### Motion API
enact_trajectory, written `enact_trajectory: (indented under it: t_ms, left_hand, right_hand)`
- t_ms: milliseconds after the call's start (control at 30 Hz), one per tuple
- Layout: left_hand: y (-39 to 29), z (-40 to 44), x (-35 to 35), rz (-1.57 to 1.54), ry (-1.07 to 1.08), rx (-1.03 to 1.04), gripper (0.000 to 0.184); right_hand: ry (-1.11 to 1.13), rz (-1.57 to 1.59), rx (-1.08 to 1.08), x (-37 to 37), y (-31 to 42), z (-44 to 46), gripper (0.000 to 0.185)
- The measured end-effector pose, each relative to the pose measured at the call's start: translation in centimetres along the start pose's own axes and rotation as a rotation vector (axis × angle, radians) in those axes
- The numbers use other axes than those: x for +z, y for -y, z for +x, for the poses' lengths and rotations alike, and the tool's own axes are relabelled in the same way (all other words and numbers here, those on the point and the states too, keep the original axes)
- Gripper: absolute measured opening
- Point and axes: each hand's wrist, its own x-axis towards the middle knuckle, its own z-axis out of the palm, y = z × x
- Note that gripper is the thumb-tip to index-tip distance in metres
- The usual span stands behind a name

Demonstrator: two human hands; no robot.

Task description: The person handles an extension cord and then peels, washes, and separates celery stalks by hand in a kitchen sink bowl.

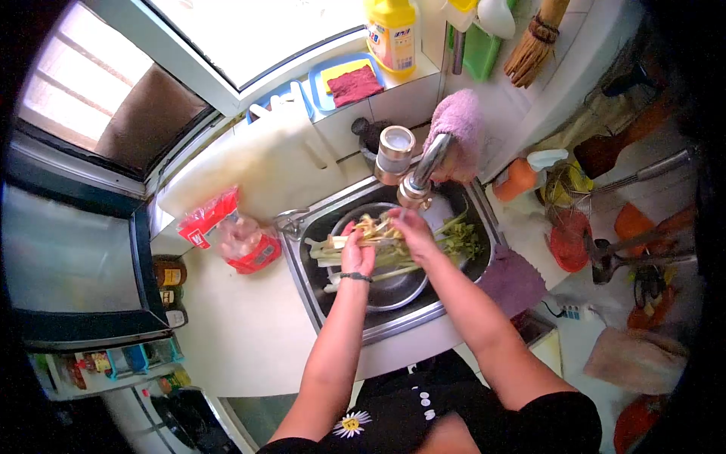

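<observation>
Both hands are over the metal sink, below the faucet. My left hand has its fingers around a bunch of pale, yellowish stalks or roots. At the other end of that bunch, my right hand closes its fingers on it. Beneath them a round metal basin sits in the sink. Long green leafy stalks lie across the basin, with leaves to the right and pale ends to the left.
A red and clear plastic bag lies on the counter left of the sink. Behind are a yellow bottle, sponges and a pink towel. A purple cloth and hanging utensils are at the right.
</observation>
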Motion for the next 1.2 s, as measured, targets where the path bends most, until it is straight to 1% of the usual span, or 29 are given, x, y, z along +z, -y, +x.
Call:
enact_trajectory:
  t_ms: [33,67,133,200,233,267,333,367,400,467,500,533,567,667,733,767,833,867,933,967,1000,1067,1100,1133,1167,1200]
  left_hand:
    - [0.7,0.2,0.3,-0.003,0.051,-0.031,0.041]
    - [1.9,0.6,0.6,-0.012,0.108,-0.065,0.041]
    - [3.6,0.7,1.6,-0.001,0.160,-0.096,0.040]
    - [4.0,1.0,2.0,-0.011,0.192,-0.083,0.039]
    - [3.6,0.8,2.0,-0.035,0.247,-0.079,0.038]
    - [3.0,0.6,2.1,-0.014,0.241,-0.062,0.045]
    - [0.7,-0.1,2.3,-0.021,0.254,-0.010,0.045]
    - [-0.7,0.0,1.9,-0.029,0.228,0.007,0.046]
    - [-2.0,0.1,1.6,-0.050,0.266,0.041,0.046]
    - [-4.2,-0.3,1.1,-0.096,0.288,0.088,0.045]
    - [-5.2,-0.6,1.0,-0.089,0.304,0.098,0.046]
    - [-5.8,-1.0,1.0,-0.118,0.221,0.095,0.046]
    - [-6.2,-1.3,0.9,-0.140,0.208,0.083,0.045]
    - [-6.7,-1.6,-0.4,-0.185,0.187,0.061,0.042]
    - [-6.7,-1.9,-1.3,-0.240,0.196,-0.012,0.039]
    - [-6.6,-2.1,-1.6,-0.234,0.191,-0.017,0.036]
    - [-6.4,-2.4,-2.4,-0.259,0.193,-0.059,0.035]
    - [-6.4,-2.8,-2.6,-0.261,0.190,-0.094,0.035]
    - [-6.6,-3.3,-2.9,-0.241,0.211,-0.108,0.035]
    - [-6.6,-3.5,-3.1,-0.251,0.228,-0.122,0.035]
    - [-6.6,-3.7,-3.4,-0.261,0.244,-0.136,0.035]
    - [-6.4,-3.9,-3.5,-0.258,0.288,-0.139,0.034]
    - [-6.2,-3.9,-3.4,-0.231,0.299,-0.114,0.033]
    - [-5.9,-4.0,-3.3,-0.204,0.311,-0.089,0.032]
    - [-5.5,-4.6,-2.9,-0.236,0.262,-0.081,0.028]
    - [-5.3,-5.3,-2.5,-0.165,0.338,-0.130,0.029]
  right_hand:
    - [-0.081,0.057,0.048,-0.6,1.1,-0.4,0.021]
    - [-0.088,0.050,0.044,-1.6,2.2,-0.9,0.021]
    - [-0.197,-0.924,-0.382,-3.9,4.9,-2.3,0.023]
    - [-0.318,-1.194,-0.688,-4.0,10.9,-3.7,0.029]
    - [-0.331,-1.243,-0.834,-4.1,12.9,-3.5,0.034]
    - [-0.326,-1.241,-0.831,-4.3,13.5,-2.4,0.034]
    - [-0.117,-1.551,-0.905,-4.6,14.1,0.1,0.040]
    - [-0.017,-1.604,-0.920,-4.8,13.8,1.2,0.044]
    - [-0.015,-1.586,-0.923,-4.9,12.9,1.7,0.044]
    - [0.038,-1.425,-0.787,-4.4,11.4,2.3,0.044]
    - [-0.008,-1.430,-0.614,-4.1,11.2,2.2,0.045]
    - [-0.004,-1.427,-0.616,-4.0,10.6,1.8,0.045]
    - [-0.049,-1.487,-0.692,-4.0,9.7,1.0,0.049]
    - [-0.008,-1.461,-0.971,-2.8,8.5,-3.0,0.047]
    - [0.125,-1.140,-0.723,-2.1,6.3,-4.0,0.035]
    - [0.129,-1.139,-0.723,-1.6,6.3,-4.1,0.035]
    - [0.148,-0.891,-0.601,-0.4,6.1,-4.6,0.027]
    - [0.149,-0.891,-0.603,0.3,6.4,-4.8,0.027]
    - [0.096,-0.785,-0.656,1.7,7.3,-4.7,0.026]
    - [0.109,-0.780,-0.710,2.0,7.0,-4.0,0.027]
    - [0.110,-0.781,-0.710,2.4,6.5,-3.6,0.027]
    - [0.254,-0.536,-0.502,3.2,5.5,-2.8,0.026]
    - [0.297,-0.605,-0.447,3.1,5.0,-2.6,0.023]
    - [0.297,-0.608,-0.449,3.0,4.5,-2.4,0.023]
    - [0.313,-0.559,-0.321,3.0,4.3,-2.2,0.021]
    - [0.329,-0.509,-0.190,3.1,4.4,-2.3,0.020]
